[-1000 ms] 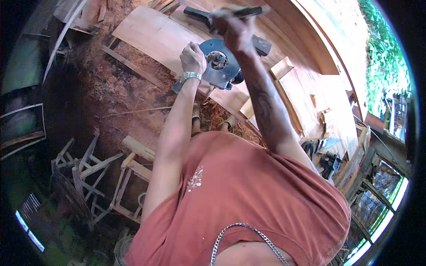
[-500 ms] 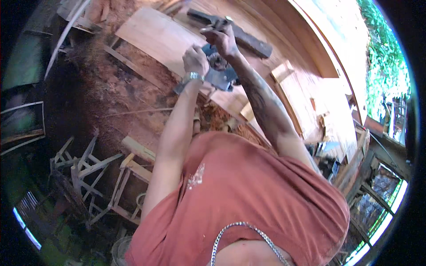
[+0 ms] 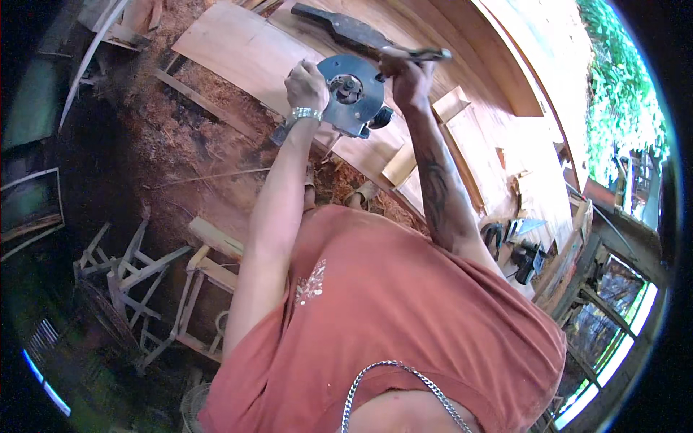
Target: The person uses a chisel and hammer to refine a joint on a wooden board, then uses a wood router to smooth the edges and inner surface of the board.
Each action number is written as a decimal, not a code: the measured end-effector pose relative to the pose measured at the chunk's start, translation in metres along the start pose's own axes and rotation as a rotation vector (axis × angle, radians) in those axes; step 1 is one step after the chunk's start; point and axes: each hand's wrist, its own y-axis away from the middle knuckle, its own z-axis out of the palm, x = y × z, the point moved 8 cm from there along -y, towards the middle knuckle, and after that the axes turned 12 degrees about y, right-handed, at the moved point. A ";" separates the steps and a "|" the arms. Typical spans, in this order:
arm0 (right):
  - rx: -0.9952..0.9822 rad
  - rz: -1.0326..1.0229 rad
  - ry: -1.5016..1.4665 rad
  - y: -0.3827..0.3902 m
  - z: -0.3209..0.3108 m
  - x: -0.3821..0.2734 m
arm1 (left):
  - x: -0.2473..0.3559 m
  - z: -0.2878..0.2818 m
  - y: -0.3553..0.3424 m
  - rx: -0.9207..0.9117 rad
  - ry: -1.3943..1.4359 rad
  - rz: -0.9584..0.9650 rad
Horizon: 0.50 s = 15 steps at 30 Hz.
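Observation:
A router [image 3: 333, 114] is turned so that its round dark base plate and central collet face up. My left hand [image 3: 307, 88], with a metal watch band at the wrist, is closed on the router's left side. On the other side, my right hand [image 3: 413, 78] is raised just beyond the plate's right edge. Its fingers are closed round a slim metal tool [image 3: 426, 54], possibly a wrench, whose end sticks out to the right. A long dark bar-like tool [image 3: 354, 30] lies on the boards behind both hands.
A pale wide board [image 3: 238, 40] runs to the far left, above a sawdust-covered floor [image 3: 209, 137]. Small wood blocks [image 3: 399, 164] lie on the work surface at right. Wooden frames [image 3: 137, 274] stand at lower left. A dark power tool [image 3: 529, 260] sits at right.
My right hand has moved right, away from the router's centre, uncovering the plate and collet. The slim tool now points right. My left hand stays on the router.

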 end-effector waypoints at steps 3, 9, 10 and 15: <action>0.005 -0.229 -0.150 0.009 -0.014 -0.036 | 0.002 0.004 0.005 -0.045 -0.194 0.207; -0.027 0.187 -0.009 0.026 0.007 0.027 | 0.010 0.008 0.006 -0.065 -0.077 0.077; 0.024 0.038 -0.155 0.019 0.005 0.009 | 0.012 0.002 0.005 -0.039 -0.046 0.074; -0.021 -0.522 0.052 -0.020 0.031 -0.127 | 0.009 -0.002 0.010 -0.008 -0.068 0.170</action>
